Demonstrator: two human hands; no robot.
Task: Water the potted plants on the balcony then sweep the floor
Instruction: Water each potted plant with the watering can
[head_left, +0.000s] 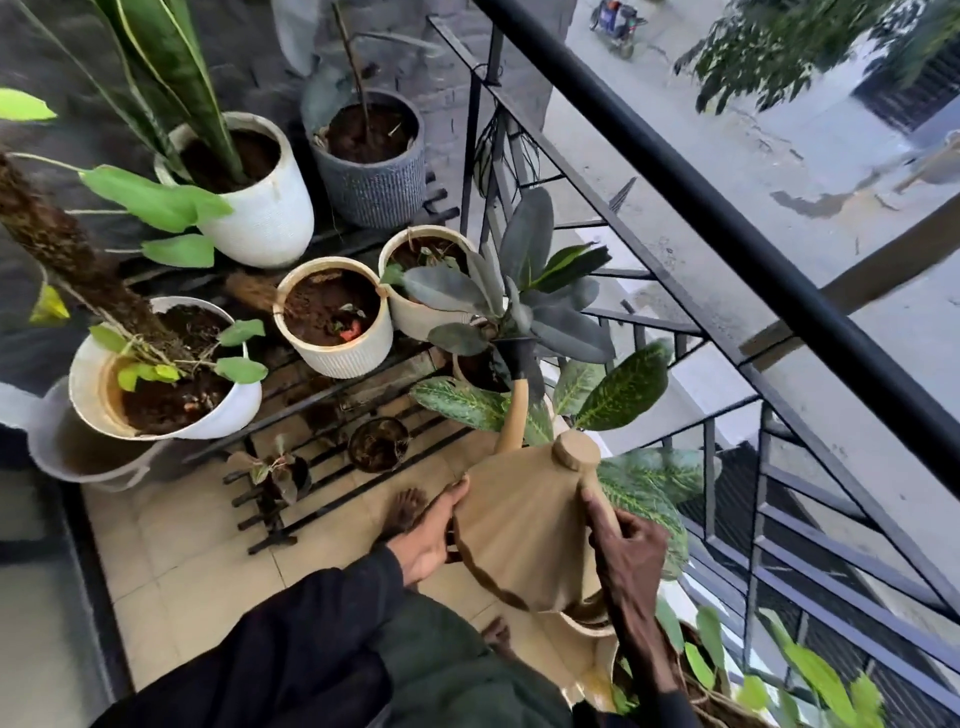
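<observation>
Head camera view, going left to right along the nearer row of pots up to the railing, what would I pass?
Grey bucket → white pot with the mossy pole → ribbed cream pot → plain cream pot → dark-leaved rubber plant → black railing.

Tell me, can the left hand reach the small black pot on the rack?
Probably yes: nothing blocks the small black pot, but the left hand supports the watering can and must let go.
</observation>
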